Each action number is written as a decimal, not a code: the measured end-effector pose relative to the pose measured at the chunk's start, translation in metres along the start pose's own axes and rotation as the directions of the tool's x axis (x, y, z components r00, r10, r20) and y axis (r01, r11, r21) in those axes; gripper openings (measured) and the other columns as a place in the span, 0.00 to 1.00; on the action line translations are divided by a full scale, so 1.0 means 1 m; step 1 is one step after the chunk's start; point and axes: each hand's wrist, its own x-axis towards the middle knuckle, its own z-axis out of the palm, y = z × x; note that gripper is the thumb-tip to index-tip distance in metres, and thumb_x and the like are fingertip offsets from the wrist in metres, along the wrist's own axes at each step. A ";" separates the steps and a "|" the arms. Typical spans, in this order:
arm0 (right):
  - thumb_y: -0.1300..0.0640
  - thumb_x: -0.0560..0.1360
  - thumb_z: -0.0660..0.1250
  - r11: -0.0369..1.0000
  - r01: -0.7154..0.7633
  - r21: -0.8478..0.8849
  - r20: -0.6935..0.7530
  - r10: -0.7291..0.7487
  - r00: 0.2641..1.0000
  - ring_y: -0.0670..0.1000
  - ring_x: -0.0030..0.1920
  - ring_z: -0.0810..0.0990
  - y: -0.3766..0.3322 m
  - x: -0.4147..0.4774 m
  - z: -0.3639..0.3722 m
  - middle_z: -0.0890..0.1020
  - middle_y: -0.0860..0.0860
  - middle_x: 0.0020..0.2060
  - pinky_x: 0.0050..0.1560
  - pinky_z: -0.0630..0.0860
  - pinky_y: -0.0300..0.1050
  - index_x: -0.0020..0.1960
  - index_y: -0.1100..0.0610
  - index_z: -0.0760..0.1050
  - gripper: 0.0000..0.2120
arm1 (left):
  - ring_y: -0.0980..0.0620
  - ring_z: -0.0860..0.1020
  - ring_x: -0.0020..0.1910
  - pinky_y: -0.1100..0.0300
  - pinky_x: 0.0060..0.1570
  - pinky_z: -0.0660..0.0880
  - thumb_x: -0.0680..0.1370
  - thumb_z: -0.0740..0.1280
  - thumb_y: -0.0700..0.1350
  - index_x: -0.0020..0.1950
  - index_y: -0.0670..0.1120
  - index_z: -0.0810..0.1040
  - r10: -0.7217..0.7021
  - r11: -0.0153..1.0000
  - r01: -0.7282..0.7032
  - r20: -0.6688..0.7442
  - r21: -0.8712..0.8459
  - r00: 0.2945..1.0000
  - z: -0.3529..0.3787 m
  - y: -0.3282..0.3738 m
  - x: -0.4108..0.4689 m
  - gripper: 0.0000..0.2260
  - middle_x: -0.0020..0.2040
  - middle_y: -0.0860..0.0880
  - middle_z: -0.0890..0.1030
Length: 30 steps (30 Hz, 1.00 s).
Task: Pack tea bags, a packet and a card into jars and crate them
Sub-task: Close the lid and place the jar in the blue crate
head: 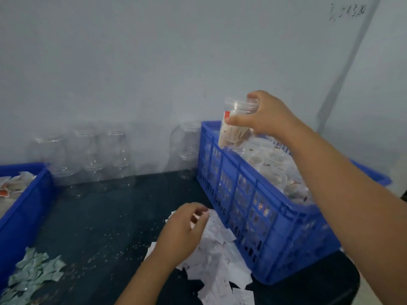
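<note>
Right hand (pixel 264 119) fingers and thumb are wrapped round the neck of a clear plastic jar (pixel 235 124), which is held tilted in the air. Brownish tea bags and a red-and-white slip are seen inside the jar. It is kept just above the far corner of a blue slotted plastic crate (pixel 253 172), apart from the rim. Under the right forearm the crate is crowded with filled clear jars (pixel 275 159).

The left hand (pixel 182 230) is lowered, fingers curled, over a loose heap of white paper cards (pixel 220 260) that is banked against the crate's near wall. Whether a card is pinched cannot be told.

Beyond the left hand, bare dark tabletop (pixel 105 216) is left open as far as a row of empty clear jars (pixel 88 155) along the wall. Further left of that hand, the edge of a second blue crate (pixel 24 208) and a pile of pale green packets (pixel 33 274) are seen.
</note>
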 end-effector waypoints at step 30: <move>0.44 0.74 0.79 0.948 -0.215 -0.235 0.093 0.242 0.966 0.53 0.49 0.83 0.141 0.177 0.075 0.78 0.54 0.67 0.38 0.80 0.45 0.85 0.51 0.58 0.47 | 0.59 0.39 0.83 0.42 0.65 0.76 0.72 0.65 0.39 0.73 0.66 0.64 0.412 0.911 -0.411 0.092 -0.033 0.907 0.046 0.080 0.073 0.35 0.82 0.67 0.49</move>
